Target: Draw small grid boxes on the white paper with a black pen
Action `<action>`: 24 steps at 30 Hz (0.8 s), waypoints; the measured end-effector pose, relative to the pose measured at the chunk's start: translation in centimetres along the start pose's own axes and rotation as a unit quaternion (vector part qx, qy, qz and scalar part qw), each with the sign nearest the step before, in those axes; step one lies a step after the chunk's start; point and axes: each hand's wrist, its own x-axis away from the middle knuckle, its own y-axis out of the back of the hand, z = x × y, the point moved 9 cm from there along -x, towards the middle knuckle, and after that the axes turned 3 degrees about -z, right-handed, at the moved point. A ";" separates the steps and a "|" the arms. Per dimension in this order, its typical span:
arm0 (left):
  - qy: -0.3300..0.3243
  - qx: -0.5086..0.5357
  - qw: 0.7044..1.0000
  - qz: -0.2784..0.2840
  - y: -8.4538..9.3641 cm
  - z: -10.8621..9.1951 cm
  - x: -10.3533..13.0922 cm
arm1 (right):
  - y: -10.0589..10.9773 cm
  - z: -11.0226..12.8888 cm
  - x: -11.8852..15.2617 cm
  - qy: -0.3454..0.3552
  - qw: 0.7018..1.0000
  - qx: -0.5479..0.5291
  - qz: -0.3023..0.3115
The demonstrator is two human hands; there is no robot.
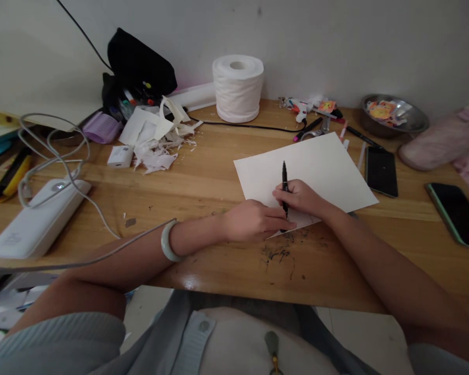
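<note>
A black marker pen [285,187] stands nearly upright in my right hand [300,198], whose fingers are closed around its barrel. Over the near edge of a blank white sheet of paper [316,164], my left hand [254,221] reaches in from the left with its fingers drawn together at the pen's lower end. A small black piece [283,230] shows just under those fingertips; it looks like a pen cap, but the fingers partly cover it. Dark scribbled marks [277,254] stain the wooden table in front of the sheet.
A paper roll [238,88] stands by the wall, left of a glue gun [300,110]. Paper scraps [156,138] and a white power bank [37,221] with a looping cable lie left. Two phones [381,171] and a metal bowl [394,117] are at right.
</note>
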 end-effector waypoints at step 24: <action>-0.016 0.005 0.999 -0.027 0.4 -0.4 0.0 | 1.6 -3.7 10.1 -0.082 0.958 -0.142 -0.236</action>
